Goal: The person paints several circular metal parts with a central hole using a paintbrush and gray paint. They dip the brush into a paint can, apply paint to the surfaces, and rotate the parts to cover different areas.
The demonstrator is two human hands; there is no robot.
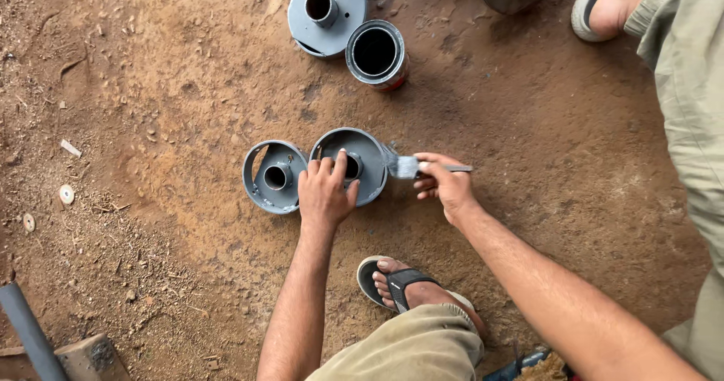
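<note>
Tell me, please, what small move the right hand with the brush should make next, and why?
Probably draw the paintbrush along the grey round part's right rim. The right hand holds its bristles against that rim, the left hand steadies the part by its centre tube, and the open paint can stands further off.

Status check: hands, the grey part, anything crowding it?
Left hand steadying grey metal part. Right hand holds paintbrush, bristles at its rim. Second grey part touching alongside; paint can apart.

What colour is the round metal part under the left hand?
Grey, freshly painted look; the round metal part shows best in the head view.
</note>
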